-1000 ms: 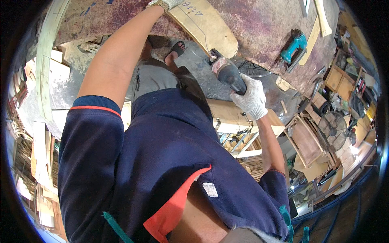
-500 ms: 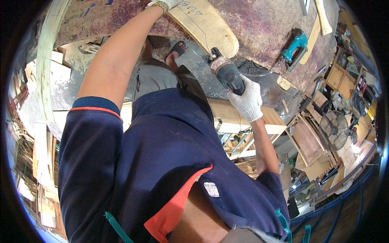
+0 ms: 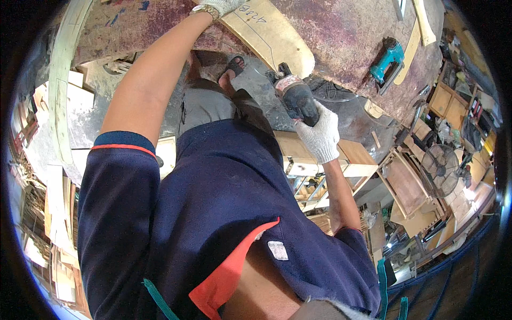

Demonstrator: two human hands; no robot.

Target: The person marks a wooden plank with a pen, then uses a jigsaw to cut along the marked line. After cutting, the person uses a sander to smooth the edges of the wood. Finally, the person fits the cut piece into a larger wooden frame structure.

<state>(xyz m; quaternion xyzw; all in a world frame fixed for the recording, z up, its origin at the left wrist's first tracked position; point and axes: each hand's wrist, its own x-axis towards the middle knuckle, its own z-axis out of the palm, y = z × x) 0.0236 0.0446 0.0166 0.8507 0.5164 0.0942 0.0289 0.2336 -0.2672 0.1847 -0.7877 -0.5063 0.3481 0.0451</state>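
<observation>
My right hand point(image 3: 320, 136), in a white knit glove, is wrapped round the rear of a black corded jigsaw point(image 3: 296, 98) with a worn reddish front. The saw's front end meets the near edge of a pale wooden board point(image 3: 288, 42), close to its rounded end. A curved line and handwritten marks run along the board's face. At the top edge of the picture, my left hand point(image 3: 224, 5), gloved too, rests at the board's far left part. Its fingers are mostly cut off by the frame, so their pose is hidden.
The board lies on a stained worktable point(image 3: 346, 32) and sticks out past its edge. A teal nail gun point(image 3: 388, 63) and narrow wood strips point(image 3: 424, 24) lie to the right. Below stands a wooden frame point(image 3: 354, 157); a fan point(image 3: 439, 168) and stacked scrap fill the right side.
My right hand and the jigsaw have shifted slightly left along the board's near edge. My left hand has come slightly lower into view, and the board stays nearly where it was.
</observation>
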